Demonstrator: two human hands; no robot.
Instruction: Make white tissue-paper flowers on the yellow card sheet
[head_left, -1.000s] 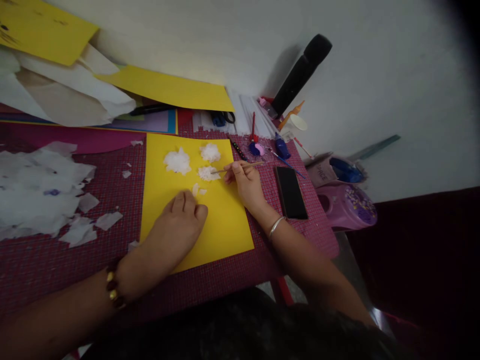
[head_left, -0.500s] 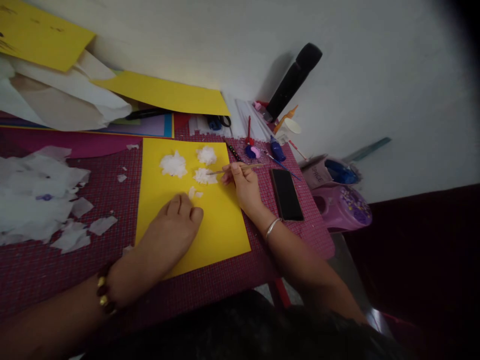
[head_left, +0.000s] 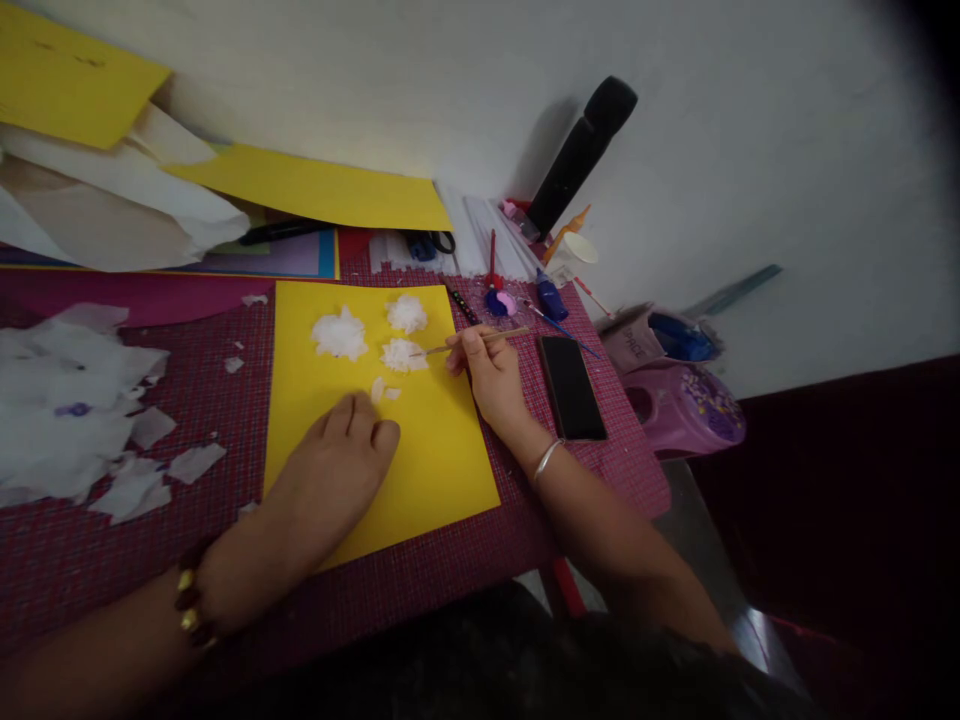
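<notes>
Only the view's drifted since the earlier frame: on my feed the rectangular yellow paper sheet (head_left: 420, 470) now sits a bit further left, while both hands keep roughly the same pos. relative to it. Tip of the thin light-brown wooden stick (head_left: 435, 350) is still at the R edge of the ragged white tissue puff (head_left: 400, 354) on the sheet. So, for the work in hand: same puff, approx. same spot.

R hand (head_left: 493, 380) has a narrow pinch, thumb vs. fingers, on the stick; nothing else visible in it. L hand (head_left: 337, 465) is palm-down over the sheet, fingers curled; can't tell from here if anything's under them. Small white paper scraps (head_left: 378, 389) lie just beside its fingertips.
</notes>
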